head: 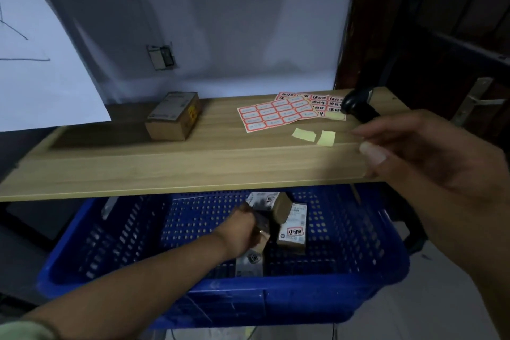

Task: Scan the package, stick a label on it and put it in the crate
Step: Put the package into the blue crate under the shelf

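Note:
My left hand (244,232) reaches down into the blue crate (358,246) and grips a small cardboard package (277,205), which is tilted and blurred above the crate floor. Beside it lies a package with a red-framed label (294,232), and another package (248,263) lies under my wrist. My right hand (419,163) hovers over the right end of the wooden shelf (165,168), fingers apart and holding nothing. The black scanner (357,107) lies on the shelf just beyond those fingers. Another cardboard package (174,116) stands on the shelf's left part.
Sheets of red-framed labels (276,114) lie on the shelf left of the scanner, with two yellow paper scraps (303,135) in front of them. A white paper sheet (41,63) hangs at the left. The wall is behind, and a dark door (441,36) is at the right.

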